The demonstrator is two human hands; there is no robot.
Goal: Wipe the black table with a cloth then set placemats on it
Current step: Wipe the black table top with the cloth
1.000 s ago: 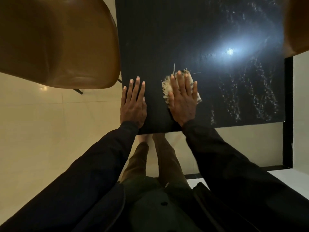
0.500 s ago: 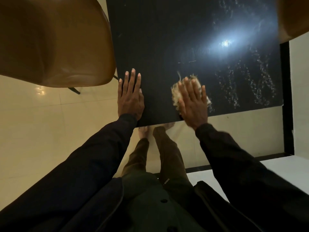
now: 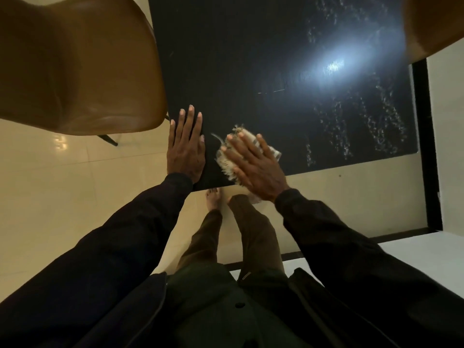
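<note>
The black table (image 3: 251,71) fills the upper middle of the head view, and its near edge runs under my hands. A pale, frayed cloth (image 3: 224,163) lies at the table's near left corner. My right hand (image 3: 253,167) lies flat on top of it, fingers spread, pressing it to the surface; the cloth shows past my fingertips and thumb side. My left hand (image 3: 185,149) rests flat on the table's left edge, just left of the cloth, holding nothing. No placemats are in view.
Wet streaks (image 3: 376,126) and a bright light glare (image 3: 331,66) mark the table's right half. A brown chair (image 3: 75,66) stands close at the left, another brown chair (image 3: 431,23) at the top right. A white surface (image 3: 414,257) lies at lower right. My bare feet (image 3: 213,199) stand on the tiled floor.
My right hand has slid the cloth left and toward the near edge, closing in on my left hand. The left hand has stayed planted on the table's left edge.
</note>
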